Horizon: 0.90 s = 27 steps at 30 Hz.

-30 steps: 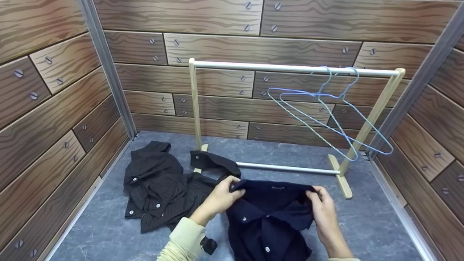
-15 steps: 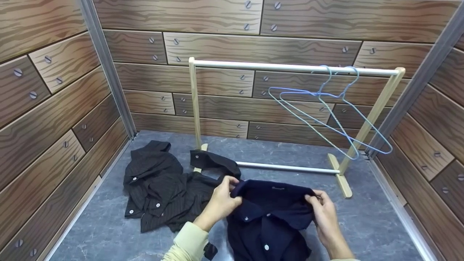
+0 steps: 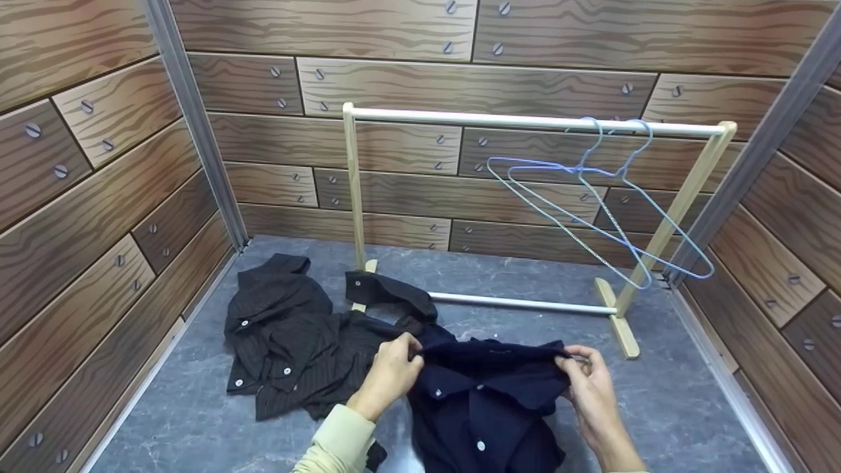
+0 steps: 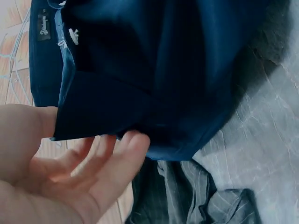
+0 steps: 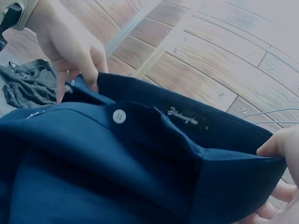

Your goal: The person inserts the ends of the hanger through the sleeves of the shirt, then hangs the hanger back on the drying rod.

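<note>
A navy button-up shirt (image 3: 486,414) is held up by its collar in front of me. My left hand (image 3: 387,374) pinches the collar's left end. In the left wrist view, that hand (image 4: 79,172) has its thumb on one side of the collar and its fingers on the other. At the opposite end, my right hand (image 3: 594,397) pinches the collar between thumb and fingers. The right wrist view shows a white button (image 5: 119,116) at the neck and a stitched label (image 5: 183,116) inside the collar.
A black pinstriped shirt (image 3: 289,341) lies crumpled on the grey surface (image 3: 177,420) at left, its collar (image 3: 387,292) over the rack's left foot. Behind stands a wooden clothes rack (image 3: 460,117) with two blue wire hangers (image 3: 588,172) hanging toward its right end.
My left hand has shifted a little down and left, and the navy collar's upper edge has dropped and creased. The right hand has barely moved. Rack, hangers and pinstriped shirt look unchanged.
</note>
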Tool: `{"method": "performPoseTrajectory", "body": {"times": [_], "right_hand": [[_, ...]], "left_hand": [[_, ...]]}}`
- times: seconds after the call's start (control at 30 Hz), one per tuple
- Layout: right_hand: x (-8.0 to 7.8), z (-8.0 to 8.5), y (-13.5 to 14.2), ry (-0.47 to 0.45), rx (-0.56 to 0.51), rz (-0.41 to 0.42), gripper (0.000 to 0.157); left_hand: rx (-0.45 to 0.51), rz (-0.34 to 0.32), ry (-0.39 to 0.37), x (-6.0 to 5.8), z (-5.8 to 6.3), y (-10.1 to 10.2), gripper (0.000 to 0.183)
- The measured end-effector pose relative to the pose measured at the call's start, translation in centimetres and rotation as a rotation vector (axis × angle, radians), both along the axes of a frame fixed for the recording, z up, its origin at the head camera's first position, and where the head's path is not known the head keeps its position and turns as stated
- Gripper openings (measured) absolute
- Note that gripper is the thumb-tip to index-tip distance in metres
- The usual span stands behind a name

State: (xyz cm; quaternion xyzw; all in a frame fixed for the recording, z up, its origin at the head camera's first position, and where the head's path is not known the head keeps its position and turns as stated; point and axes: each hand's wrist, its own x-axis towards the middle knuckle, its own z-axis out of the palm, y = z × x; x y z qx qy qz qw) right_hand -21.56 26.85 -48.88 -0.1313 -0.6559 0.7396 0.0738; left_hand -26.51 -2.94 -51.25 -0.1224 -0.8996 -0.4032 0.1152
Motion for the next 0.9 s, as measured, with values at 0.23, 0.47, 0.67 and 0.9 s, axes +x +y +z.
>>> {"method": "performPoseTrajectory", "body": {"times": [0.23,0.47,0.67,0.9], "right_hand": [[-0.2,-0.4,0.0,-0.089,0.074,0.045,0.028],[-0.6,-0.1,-0.1,-0.101,0.148,0.121,0.037],[-0.9,0.9,0.5,-0.105,0.338,0.198,0.039],[-1.9,3.5,2.0,-0.078,0.677,0.267,0.048]], "left_hand": [[0.317,-0.103,-0.287,-0.2,0.6,0.2,0.02],[0.334,-0.079,-0.301,-0.1,0.8,1.0,0.029],[0.297,-0.084,-0.309,0.1,0.6,1.2,0.037],[0.289,-0.093,-0.311,0.1,0.2,1.3,0.047]]}}
